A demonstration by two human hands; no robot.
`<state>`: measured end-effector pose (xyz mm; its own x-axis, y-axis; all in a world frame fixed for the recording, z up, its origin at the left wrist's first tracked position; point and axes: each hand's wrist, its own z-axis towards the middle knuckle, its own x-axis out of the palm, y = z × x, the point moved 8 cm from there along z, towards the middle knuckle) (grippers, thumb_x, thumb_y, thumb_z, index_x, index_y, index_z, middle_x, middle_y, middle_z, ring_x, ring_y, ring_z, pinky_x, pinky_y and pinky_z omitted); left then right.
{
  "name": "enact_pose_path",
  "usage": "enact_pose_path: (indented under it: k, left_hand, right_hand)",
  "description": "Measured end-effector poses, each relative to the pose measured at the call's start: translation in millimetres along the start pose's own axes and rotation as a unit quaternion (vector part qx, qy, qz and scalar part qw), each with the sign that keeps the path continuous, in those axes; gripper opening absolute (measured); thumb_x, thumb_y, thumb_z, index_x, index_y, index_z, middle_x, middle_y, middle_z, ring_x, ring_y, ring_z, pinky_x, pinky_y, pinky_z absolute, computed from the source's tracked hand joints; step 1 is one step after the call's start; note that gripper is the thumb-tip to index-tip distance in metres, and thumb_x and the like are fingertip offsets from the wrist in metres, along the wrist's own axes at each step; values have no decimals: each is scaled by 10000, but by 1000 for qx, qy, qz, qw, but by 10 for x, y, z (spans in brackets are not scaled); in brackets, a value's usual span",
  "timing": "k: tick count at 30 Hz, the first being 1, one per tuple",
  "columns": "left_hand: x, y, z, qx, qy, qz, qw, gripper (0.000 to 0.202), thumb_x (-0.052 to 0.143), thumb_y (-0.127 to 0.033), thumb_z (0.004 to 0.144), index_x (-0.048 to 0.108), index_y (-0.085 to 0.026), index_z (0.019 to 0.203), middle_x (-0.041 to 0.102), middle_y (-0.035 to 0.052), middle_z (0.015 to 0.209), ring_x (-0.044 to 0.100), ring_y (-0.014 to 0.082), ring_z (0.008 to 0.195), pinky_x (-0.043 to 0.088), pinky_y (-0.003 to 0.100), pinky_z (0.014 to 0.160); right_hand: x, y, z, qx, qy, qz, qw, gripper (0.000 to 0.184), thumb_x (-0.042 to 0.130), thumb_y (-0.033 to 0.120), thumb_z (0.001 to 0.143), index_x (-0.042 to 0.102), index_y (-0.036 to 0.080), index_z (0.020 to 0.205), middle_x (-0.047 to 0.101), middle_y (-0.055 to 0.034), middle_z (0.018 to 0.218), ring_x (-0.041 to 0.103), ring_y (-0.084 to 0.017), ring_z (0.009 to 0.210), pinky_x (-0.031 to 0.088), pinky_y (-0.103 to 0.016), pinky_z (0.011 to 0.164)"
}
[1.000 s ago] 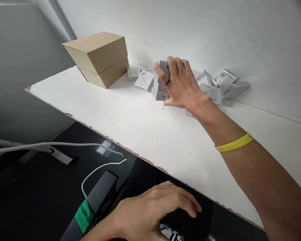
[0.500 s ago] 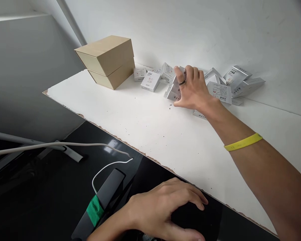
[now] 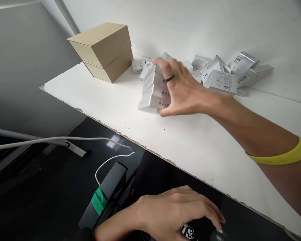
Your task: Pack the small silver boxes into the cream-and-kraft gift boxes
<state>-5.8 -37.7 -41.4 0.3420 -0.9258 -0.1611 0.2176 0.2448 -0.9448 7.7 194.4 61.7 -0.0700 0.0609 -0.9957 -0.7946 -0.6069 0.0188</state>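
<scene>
My right hand (image 3: 182, 87), with a dark ring on one finger, is closed around a stack of small silver boxes (image 3: 152, 95). About three boxes show in the stack, tilted above the white tabletop, their printed sides partly under my fingers. Behind it, a small silver box (image 3: 145, 71) is partly hidden, and another (image 3: 138, 65) lies beside the tan box. My left hand (image 3: 175, 209) hovers low in the view, in front of the table edge. Its fingers are apart and bent, holding nothing; the thumb is cut off by the frame's bottom.
A large tan two-part box (image 3: 110, 50) stands at the table's left end. Several silver boxes (image 3: 223, 82) lie in a loose heap against the wall. The white table (image 3: 120, 107) has a chipped front edge. Below are a white cable (image 3: 107, 160) and a grey bar with green tape (image 3: 99, 201).
My right hand has moved left and slightly nearer, carrying the stack of silver boxes away from the heap. My left hand has shifted a little right and down. The view has also shifted slightly.
</scene>
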Motion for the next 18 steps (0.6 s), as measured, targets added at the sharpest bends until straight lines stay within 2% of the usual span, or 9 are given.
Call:
enact_pose_path:
  k: [2,5,9,14,16,18]
  left_hand:
    - [22,-5,0,3,10,9,1000,422,666,-445,975,541,-179,1278,665,170,1428,638,267,1349,443,415,1200]
    - [52,-37,-16,10,21,18,1000,390,616,-427,1002,543,-159,1277,651,182,1442,623,271,1367,442,407,1196]
    - [105,17,-36,-19,31,-10,999,364,599,-437,1004,552,-204,1279,649,130,1461,613,250,1383,424,389,1209]
    - [106,77,-15,-18,22,-11,1000,406,618,-471,987,536,-201,1279,648,144,1460,614,255,1381,414,394,1216]
    - [92,54,-6,-2,26,-6,1000,410,605,-469,998,535,-180,1280,654,164,1444,622,255,1371,419,380,1206]
    - [82,17,-4,15,34,-4,999,417,594,-456,1010,539,-147,1284,656,189,1428,624,259,1365,426,369,1192]
  right_hand:
    - [-40,-194,68,30,-40,-38,998,1130,719,521,746,4,259,1581,257,-161,1510,323,-449,1389,317,-610,1154]
    - [21,-522,105,86,-81,-79,990,1095,755,421,716,103,190,1565,308,-188,1467,361,-404,1343,333,-575,1144]
    - [192,-827,51,164,-109,-96,976,1041,725,482,768,129,167,1561,319,-218,1458,365,-417,1331,367,-611,1090]
    - [277,-881,30,203,-121,-70,969,1088,728,606,761,144,131,1547,298,-249,1458,339,-469,1360,369,-690,1069]
    - [294,-833,16,200,-105,0,974,1122,718,642,757,115,136,1557,317,-245,1448,367,-466,1350,389,-695,1062]
    - [333,-696,9,161,-55,102,980,1137,678,670,779,45,166,1577,356,-225,1437,420,-432,1329,434,-663,1052]
